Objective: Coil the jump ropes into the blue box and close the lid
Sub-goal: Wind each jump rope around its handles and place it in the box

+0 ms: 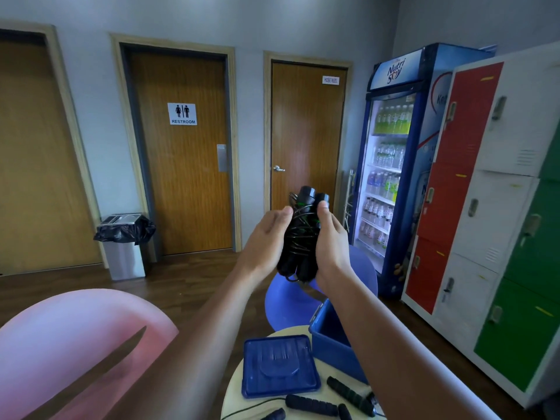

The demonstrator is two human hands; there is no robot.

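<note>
A black jump rope (pixel 303 234), its cord wound round its two handles, is held up at chest height in front of me. My left hand (pixel 266 241) grips its left side and my right hand (pixel 331 241) grips its right side, thumbs near the handle tops. Below on a small round table (pixel 235 389) stands the open blue box (pixel 330 338), partly hidden by my right forearm. Its blue lid (pixel 278 365) lies flat beside it on the left. More black jump rope handles (pixel 312 404) and cord lie loose at the table's near edge.
A pink exercise ball (pixel 75 344) fills the lower left; a blue ball (pixel 291 301) sits behind the table. Lockers (pixel 500 207) and a drinks fridge (pixel 394 165) line the right wall. A steel bin (pixel 124 247) stands by the restroom door.
</note>
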